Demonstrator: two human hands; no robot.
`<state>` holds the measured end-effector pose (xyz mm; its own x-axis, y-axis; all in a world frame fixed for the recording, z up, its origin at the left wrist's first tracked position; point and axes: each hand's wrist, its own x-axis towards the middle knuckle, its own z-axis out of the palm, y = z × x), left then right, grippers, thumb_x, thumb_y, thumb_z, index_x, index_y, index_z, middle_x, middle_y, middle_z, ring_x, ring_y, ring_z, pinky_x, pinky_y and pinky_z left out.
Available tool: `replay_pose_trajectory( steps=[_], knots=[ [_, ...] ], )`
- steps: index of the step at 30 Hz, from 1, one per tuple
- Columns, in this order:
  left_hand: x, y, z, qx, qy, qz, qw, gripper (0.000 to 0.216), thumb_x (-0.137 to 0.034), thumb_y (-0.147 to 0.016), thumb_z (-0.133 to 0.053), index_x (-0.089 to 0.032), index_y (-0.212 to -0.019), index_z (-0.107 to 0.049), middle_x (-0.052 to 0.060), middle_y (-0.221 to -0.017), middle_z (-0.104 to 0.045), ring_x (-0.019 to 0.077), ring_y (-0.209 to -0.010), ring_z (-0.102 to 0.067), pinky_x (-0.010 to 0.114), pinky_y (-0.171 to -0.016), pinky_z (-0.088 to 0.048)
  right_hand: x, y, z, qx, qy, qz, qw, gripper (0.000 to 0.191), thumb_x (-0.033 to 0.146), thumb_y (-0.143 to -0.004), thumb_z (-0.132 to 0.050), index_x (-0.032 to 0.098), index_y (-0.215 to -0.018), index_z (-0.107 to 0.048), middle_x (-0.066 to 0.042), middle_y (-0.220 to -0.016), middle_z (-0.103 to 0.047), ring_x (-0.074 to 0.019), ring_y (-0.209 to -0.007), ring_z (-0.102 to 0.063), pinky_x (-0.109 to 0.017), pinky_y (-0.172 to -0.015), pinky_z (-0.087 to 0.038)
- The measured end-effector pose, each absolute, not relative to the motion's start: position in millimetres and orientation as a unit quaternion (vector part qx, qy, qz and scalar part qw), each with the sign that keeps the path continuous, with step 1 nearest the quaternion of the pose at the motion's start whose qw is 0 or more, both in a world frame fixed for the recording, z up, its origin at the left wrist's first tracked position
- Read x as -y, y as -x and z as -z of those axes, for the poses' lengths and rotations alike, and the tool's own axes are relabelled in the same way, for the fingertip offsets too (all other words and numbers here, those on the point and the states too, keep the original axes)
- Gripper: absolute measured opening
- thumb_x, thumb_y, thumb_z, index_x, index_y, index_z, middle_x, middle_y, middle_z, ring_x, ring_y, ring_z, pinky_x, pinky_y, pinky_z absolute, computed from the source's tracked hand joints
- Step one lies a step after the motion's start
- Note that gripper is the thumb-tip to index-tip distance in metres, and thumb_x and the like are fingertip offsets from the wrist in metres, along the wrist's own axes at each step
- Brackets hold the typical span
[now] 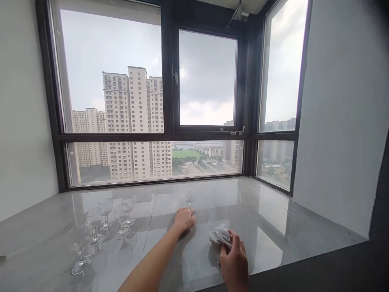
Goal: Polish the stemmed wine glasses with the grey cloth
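My left hand [184, 219] lies on the glossy grey marble sill [273, 219], fingers curled over the foot of a small clear wine glass [189, 196] that stands upright just beyond it. My right hand [234, 261] is closed on a crumpled grey cloth [220, 236], which it holds just above or on the sill, to the right of my left hand. To the left stand several more empty wine glasses, the nearest one [79, 248] by the front edge and others [122, 220] behind it.
A large black-framed bay window [167, 136] closes the back and right of the sill, with high-rise blocks outside. White walls [340, 121] flank both sides. The sill's front edge [304, 263] runs diagonally at lower right.
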<state>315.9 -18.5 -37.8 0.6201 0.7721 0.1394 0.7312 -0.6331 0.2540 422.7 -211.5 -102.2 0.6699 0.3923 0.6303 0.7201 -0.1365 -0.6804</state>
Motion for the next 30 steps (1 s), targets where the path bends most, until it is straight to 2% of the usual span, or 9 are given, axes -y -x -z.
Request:
replay_pose_trajectory(
  steps=[7, 11, 16, 18, 20, 22, 25, 27, 30],
  knots=[
    [71, -211, 56, -0.406, -0.898, -0.158, 0.059, 0.049, -0.043, -0.088, -0.047, -0.027, -0.133, -0.06, 0.008, -0.138, -0.059, 0.0298, -0.135, -0.041, 0.046, -0.116, -0.025, 219, -421, 100, 0.376, 0.748, 0.142, 0.528, 0.036, 0.035, -0.088, -0.042, 0.021, -0.12, -0.05, -0.013, -0.106, -0.063, -0.0303, -0.099, -0.064, -0.038, -0.078, -0.05],
    [94, -116, 57, -0.49, -0.85, -0.183, 0.054, 0.045, -0.042, -0.093, -0.041, -0.027, -0.129, -0.064, 0.009, -0.136, -0.06, 0.0288, -0.131, -0.047, 0.047, -0.113, -0.029, 221, -421, 96, 0.391, 0.764, 0.118, 0.501, 0.044, 0.041, -0.088, -0.039, 0.021, -0.126, -0.047, -0.014, -0.106, -0.065, -0.032, -0.101, -0.064, -0.037, -0.073, -0.05],
    [95, -45, 54, -0.546, -0.812, -0.187, 0.089, 0.045, -0.037, -0.09, -0.046, -0.027, -0.13, -0.063, 0.008, -0.142, -0.057, 0.0277, -0.136, -0.044, 0.047, -0.115, -0.026, 216, -423, 95, 0.388, 0.773, 0.114, 0.489, 0.051, 0.048, -0.086, -0.038, 0.018, -0.126, -0.046, -0.017, -0.103, -0.064, -0.0362, -0.099, -0.063, -0.043, -0.074, -0.051],
    [92, -38, 54, -0.544, -0.805, -0.204, 0.117, 0.042, -0.033, -0.087, -0.048, -0.027, -0.124, -0.067, 0.008, -0.139, -0.059, 0.0272, -0.135, -0.046, 0.047, -0.115, -0.026, 212, -429, 99, 0.389, 0.773, 0.108, 0.489, 0.051, 0.048, -0.084, -0.039, 0.018, -0.124, -0.046, -0.018, -0.103, -0.065, -0.0368, -0.096, -0.064, -0.045, -0.075, -0.051],
    [87, -37, 56, -0.538, -0.793, -0.247, 0.146, 0.034, -0.029, -0.084, -0.049, -0.024, -0.11, -0.071, 0.008, -0.13, -0.065, 0.0265, -0.132, -0.049, 0.042, -0.111, -0.031, 207, -436, 105, 0.397, 0.77, 0.103, 0.489, 0.049, 0.047, -0.082, -0.041, 0.018, -0.121, -0.046, -0.018, -0.103, -0.066, -0.0366, -0.094, -0.064, -0.046, -0.077, -0.051],
    [81, -38, 60, -0.529, -0.77, -0.307, 0.183, 0.023, -0.028, -0.082, -0.05, -0.021, -0.09, -0.07, 0.008, -0.115, -0.071, 0.0253, -0.123, -0.056, 0.035, -0.102, -0.039, 202, -443, 111, 0.408, 0.764, 0.102, 0.489, 0.047, 0.046, -0.081, -0.043, 0.019, -0.119, -0.046, -0.017, -0.101, -0.068, -0.0361, -0.093, -0.065, -0.047, -0.079, -0.051],
    [69, -43, 65, -0.536, -0.724, -0.37, 0.224, 0.018, -0.032, -0.08, -0.051, -0.022, -0.067, -0.056, 0.004, -0.084, -0.072, 0.0237, -0.095, -0.067, 0.029, -0.082, -0.045, 199, -447, 116, 0.412, 0.755, 0.116, 0.497, 0.044, 0.043, -0.08, -0.043, 0.02, -0.117, -0.046, -0.016, -0.099, -0.069, -0.0359, -0.093, -0.065, -0.049, -0.082, -0.051],
    [60, -50, 67, -0.546, -0.705, -0.398, 0.217, 0.022, -0.035, -0.08, -0.051, -0.023, -0.062, -0.046, 0.0, -0.067, -0.064, 0.0204, -0.074, -0.064, 0.027, -0.069, -0.043, 199, -445, 116, 0.407, 0.753, 0.121, 0.503, 0.042, 0.042, -0.08, -0.042, 0.021, -0.117, -0.046, -0.016, -0.099, -0.069, -0.036, -0.093, -0.064, -0.049, -0.082, -0.05],
    [52, -70, 67, -0.52, -0.708, -0.439, 0.186, 0.015, -0.029, -0.08, -0.049, -0.024, -0.068, -0.04, -0.004, -0.063, -0.054, 0.0155, -0.062, -0.056, 0.025, -0.062, -0.038, 199, -442, 114, 0.397, 0.757, 0.113, 0.507, 0.042, 0.041, -0.08, -0.043, 0.022, -0.117, -0.048, -0.014, -0.095, -0.069, -0.0357, -0.093, -0.064, -0.048, -0.08, -0.051]
  ],
)
